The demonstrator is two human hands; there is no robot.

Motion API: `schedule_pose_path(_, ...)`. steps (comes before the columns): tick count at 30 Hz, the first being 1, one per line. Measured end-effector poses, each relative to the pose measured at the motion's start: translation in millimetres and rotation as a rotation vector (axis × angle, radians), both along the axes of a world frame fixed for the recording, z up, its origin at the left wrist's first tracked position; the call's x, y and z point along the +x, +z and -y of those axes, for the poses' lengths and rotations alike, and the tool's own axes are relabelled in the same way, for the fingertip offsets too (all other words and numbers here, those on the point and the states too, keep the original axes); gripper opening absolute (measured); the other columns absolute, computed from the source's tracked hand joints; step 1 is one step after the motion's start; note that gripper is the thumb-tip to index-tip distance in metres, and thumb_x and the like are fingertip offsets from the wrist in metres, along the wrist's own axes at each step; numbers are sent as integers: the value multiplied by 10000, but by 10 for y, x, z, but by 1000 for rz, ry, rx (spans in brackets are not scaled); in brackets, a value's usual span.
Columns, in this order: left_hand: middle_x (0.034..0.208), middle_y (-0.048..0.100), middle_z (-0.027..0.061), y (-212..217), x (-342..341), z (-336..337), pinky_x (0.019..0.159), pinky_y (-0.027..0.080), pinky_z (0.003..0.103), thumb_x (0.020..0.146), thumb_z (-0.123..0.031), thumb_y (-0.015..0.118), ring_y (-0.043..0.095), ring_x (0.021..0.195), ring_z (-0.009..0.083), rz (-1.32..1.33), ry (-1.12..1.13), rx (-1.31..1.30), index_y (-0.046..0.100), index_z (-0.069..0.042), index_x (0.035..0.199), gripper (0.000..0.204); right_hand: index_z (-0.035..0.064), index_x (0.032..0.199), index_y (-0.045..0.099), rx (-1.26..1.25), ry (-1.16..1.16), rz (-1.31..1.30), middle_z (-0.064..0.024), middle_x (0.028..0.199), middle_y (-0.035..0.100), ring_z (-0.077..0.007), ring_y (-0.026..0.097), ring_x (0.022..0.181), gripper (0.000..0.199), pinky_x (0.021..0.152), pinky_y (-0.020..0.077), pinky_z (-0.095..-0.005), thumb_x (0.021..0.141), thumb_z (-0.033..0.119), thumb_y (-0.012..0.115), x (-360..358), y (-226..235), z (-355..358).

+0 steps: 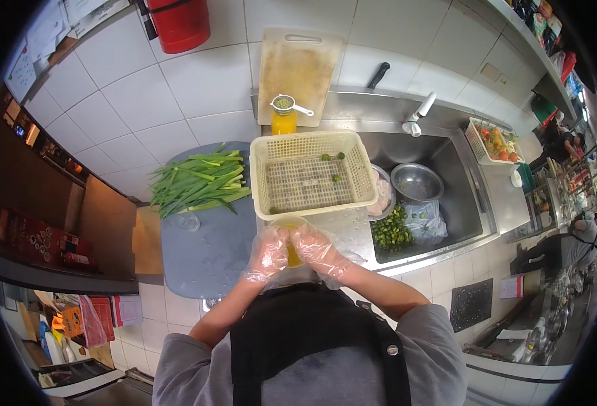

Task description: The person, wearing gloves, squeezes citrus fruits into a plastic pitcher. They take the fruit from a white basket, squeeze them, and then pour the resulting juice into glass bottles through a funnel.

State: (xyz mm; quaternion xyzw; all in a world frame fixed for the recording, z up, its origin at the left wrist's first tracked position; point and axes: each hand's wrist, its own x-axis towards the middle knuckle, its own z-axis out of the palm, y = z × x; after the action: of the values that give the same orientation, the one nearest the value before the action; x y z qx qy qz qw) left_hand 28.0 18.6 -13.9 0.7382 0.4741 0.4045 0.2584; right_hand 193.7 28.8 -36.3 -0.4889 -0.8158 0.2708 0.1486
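Both my hands wear clear plastic gloves and meet in front of my chest. My left hand (pixel 267 254) and my right hand (pixel 320 250) have their fingertips pinched together over a pale cup (pixel 288 220) holding yellow-orange liquid. What they pinch is small and hidden by the gloves. Just beyond the cup stands a cream slotted basket (pixel 312 152) with a few small green limes (pixel 336 177) in it. To the left, a bunch of green onions (pixel 200 183) lies on a grey cutting board (pixel 207 254).
The sink (pixel 457 196) at right holds a steel bowl (pixel 417 183), a bowl of pale pieces (pixel 382 193), squeezed green rinds (pixel 391 231) and a plastic bag. A bottle of orange liquid with a strainer (pixel 283 111) stands before a wooden board (pixel 298 68). A white basket of vegetables (pixel 493 142) sits far right.
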Motion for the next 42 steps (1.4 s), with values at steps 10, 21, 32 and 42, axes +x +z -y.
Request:
schedule_pose_path(10, 923, 624, 252, 14, -31, -86, 752, 472, 516, 997, -204, 421, 581, 867, 468, -186, -69, -8, 603, 2, 919, 286, 21, 1213, 597, 9, 51, -66, -218, 1162, 629, -380, 596, 1091, 320, 970, 473, -432, 1030, 196, 402, 94, -90, -29)
schedule_pose_path(21, 991, 610, 252, -22, -53, -46, 788, 459, 519, 999, -211, 435, 566, 909, 470, 10, -87, -61, 609, -23, 940, 263, 69, 1134, 647, 69, 1, -406, -215, 1104, 650, -407, 609, 1041, 302, 933, 488, -456, 1012, 182, 395, 38, 80, -14)
schedule_pose_path(32, 1008, 669, 126, 303, -18, -36, 779, 504, 447, 855, -116, 648, 605, 922, 354, -339, 130, 249, 682, -53, 999, 161, 25, 1160, 601, -367, -73, -625, -90, 957, 652, -216, 632, 900, 277, 786, 517, -311, 1024, 221, 460, -69, -6, -2)
schedule_pose_path(42, 1346, 591, 122, 446, 364, 91, 938, 463, 463, 921, -204, 598, 573, 1005, 364, -344, -135, 221, 562, -87, 1379, 474, 49, 1177, 628, -130, -424, -633, -40, 1017, 654, -131, 606, 924, 261, 827, 492, -246, 1035, 229, 502, 719, 98, 93)
